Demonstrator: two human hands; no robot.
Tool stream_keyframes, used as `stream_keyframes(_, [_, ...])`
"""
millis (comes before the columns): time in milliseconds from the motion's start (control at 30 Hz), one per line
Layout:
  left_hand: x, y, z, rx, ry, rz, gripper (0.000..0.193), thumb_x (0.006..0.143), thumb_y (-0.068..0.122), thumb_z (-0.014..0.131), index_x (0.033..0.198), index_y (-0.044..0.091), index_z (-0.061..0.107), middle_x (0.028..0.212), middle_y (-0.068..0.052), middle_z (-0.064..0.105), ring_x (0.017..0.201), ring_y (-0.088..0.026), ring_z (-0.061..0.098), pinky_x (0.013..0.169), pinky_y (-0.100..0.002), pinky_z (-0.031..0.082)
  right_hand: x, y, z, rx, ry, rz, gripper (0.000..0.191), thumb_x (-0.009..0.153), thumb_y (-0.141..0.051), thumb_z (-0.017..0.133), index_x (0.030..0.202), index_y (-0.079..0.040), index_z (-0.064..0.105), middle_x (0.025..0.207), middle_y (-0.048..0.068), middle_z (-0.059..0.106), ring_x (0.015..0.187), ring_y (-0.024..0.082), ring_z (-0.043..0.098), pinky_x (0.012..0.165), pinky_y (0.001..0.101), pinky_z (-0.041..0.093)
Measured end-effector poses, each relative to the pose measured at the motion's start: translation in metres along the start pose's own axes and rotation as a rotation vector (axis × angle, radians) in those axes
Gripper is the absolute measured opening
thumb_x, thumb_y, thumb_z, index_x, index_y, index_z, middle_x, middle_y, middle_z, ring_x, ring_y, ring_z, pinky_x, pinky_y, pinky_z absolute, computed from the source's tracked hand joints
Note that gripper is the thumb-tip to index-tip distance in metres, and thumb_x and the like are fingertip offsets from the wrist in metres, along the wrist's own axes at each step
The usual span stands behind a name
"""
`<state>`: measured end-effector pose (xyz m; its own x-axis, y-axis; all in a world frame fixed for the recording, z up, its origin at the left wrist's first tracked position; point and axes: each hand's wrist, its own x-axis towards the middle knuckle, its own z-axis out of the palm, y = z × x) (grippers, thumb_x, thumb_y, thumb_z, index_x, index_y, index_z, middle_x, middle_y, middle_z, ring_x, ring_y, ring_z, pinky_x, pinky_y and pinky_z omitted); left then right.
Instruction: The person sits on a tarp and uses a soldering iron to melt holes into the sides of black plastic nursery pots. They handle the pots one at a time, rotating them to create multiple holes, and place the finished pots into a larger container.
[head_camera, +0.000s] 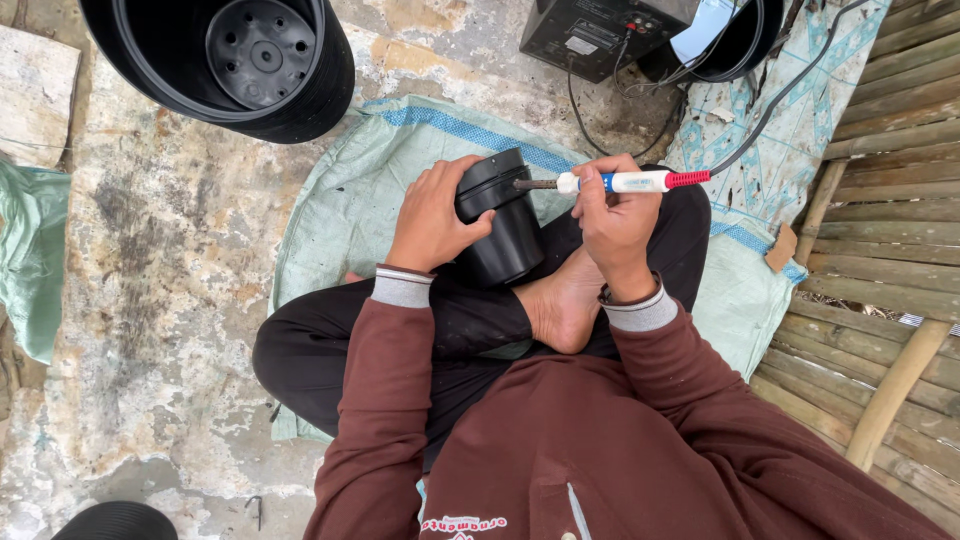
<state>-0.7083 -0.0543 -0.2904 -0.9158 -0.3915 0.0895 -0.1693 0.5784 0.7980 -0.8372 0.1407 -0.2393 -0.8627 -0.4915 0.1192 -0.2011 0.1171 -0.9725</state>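
Observation:
My left hand (432, 215) grips a small black plastic pot (500, 222), which lies on its side over my crossed legs. In my right hand (612, 222) is a soldering iron (630, 181) with a white, blue and red handle. Its dark metal tip touches the pot's rim area. The iron's cord runs up and to the right. My bare foot (562, 305) rests just under the pot.
A stack of large black pots (235, 60) stands at the top left. A black box with cables (600, 35) sits at the top, beside another black pot (735, 40). I sit on a pale green woven sack (340, 200). A bamboo floor (880, 200) lies to the right.

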Motion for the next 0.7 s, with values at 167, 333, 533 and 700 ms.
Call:
stream_keyframes(167, [0.0012, -0.0016, 0.0018, 0.000, -0.018, -0.014, 0.067, 0.074, 0.029, 0.084, 0.135, 0.015, 0.058, 0.112, -0.010, 0.064, 0.104, -0.033, 0.062, 0.095, -0.045, 0.046, -0.0003, 0.0028, -0.0014, -0.013, -0.005, -0.022, 0.012, 0.108, -0.008, 0.062, 0.101, 0.001, 0.064, 0.065, 0.001, 0.059, 0.053, 0.004, 0.052, 0.048, 0.0196, 0.037])
stream_keyframes(333, [0.0014, -0.0017, 0.0015, 0.007, -0.029, -0.026, 0.068, 0.074, 0.029, 0.083, 0.135, 0.015, 0.058, 0.111, -0.010, 0.064, 0.103, -0.033, 0.062, 0.094, -0.045, 0.047, -0.0004, 0.0054, -0.0020, 0.009, -0.012, -0.026, 0.011, 0.108, -0.007, 0.062, 0.101, 0.002, 0.063, 0.067, 0.001, 0.059, 0.054, 0.004, 0.052, 0.048, 0.0197, 0.038])
stream_keyframes(533, [0.0011, -0.0017, 0.0007, 0.007, -0.023, -0.017, 0.067, 0.074, 0.029, 0.084, 0.135, 0.014, 0.059, 0.110, -0.011, 0.063, 0.103, -0.034, 0.061, 0.094, -0.045, 0.046, 0.0011, 0.0045, -0.0003, 0.031, -0.038, -0.026, 0.009, 0.107, -0.004, 0.062, 0.101, 0.003, 0.062, 0.076, 0.002, 0.064, 0.059, 0.004, 0.055, 0.052, 0.0193, 0.041])
stream_keyframes(700, [0.0003, -0.0021, -0.0009, -0.008, -0.025, -0.013, 0.067, 0.074, 0.028, 0.084, 0.135, 0.013, 0.059, 0.111, -0.011, 0.063, 0.104, -0.035, 0.061, 0.095, -0.046, 0.046, 0.0089, -0.0038, 0.0004, -0.110, -0.116, -0.045, 0.007, 0.104, -0.003, 0.064, 0.098, 0.001, 0.064, 0.075, 0.000, 0.063, 0.062, 0.003, 0.055, 0.054, 0.0202, 0.041])
